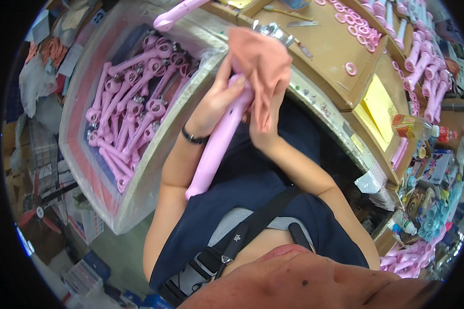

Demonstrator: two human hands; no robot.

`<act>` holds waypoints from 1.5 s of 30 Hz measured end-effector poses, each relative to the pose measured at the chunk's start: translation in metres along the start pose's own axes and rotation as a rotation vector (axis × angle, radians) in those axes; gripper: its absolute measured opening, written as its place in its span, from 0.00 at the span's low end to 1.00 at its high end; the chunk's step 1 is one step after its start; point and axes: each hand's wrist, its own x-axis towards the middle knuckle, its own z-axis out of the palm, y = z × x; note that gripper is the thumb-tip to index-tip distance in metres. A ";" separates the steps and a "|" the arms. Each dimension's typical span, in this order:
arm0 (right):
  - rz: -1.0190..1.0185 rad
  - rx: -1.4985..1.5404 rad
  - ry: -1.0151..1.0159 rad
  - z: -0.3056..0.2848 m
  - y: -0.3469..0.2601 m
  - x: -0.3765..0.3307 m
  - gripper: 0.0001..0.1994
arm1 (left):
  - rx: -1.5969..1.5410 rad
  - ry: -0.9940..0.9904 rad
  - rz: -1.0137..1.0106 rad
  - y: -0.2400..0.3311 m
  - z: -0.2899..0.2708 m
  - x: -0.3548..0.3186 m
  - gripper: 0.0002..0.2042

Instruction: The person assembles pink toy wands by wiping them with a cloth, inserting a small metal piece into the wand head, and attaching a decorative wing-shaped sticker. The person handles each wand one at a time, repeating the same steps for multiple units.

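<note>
Slanting up from my lap is a long pink plastic handle (pixel 211 154), wide at its lower end, with a shiny metal-coloured part (pixel 273 32) showing past its upper end. My left hand (pixel 214 105) is wrapped round the upper part of the handle, thumb along its top. A salmon-coloured cloth (pixel 263 67) covers the upper end. My right hand (pixel 267 118) grips the cloth against the handle from the right, its fingers mostly hidden behind the folds.
At left, a plastic-lined bin (pixel 139 206) holds many similar pink handles (pixel 134 103). Another pink piece (pixel 180 14) lies above. On the right, cardboard trays (pixel 325 62) carry pink rings (pixel 350 68), a yellow sheet (pixel 374 110) and more handles (pixel 428 67). A bottle (pixel 412 126) lies beyond them.
</note>
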 end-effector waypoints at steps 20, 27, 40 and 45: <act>-0.743 -0.349 -0.415 -0.029 0.015 -0.041 0.11 | -0.112 0.087 0.079 -0.015 -0.035 0.058 0.32; -0.716 -0.552 -0.353 -0.029 0.012 -0.006 0.20 | -0.186 0.084 0.100 -0.018 -0.028 0.069 0.31; -0.574 -0.369 -0.321 -0.019 0.028 -0.030 0.20 | -0.149 0.112 0.264 0.000 -0.034 0.070 0.31; 0.157 0.414 -0.589 -0.018 0.030 -0.061 0.36 | -0.074 0.231 0.506 0.000 -0.020 0.066 0.29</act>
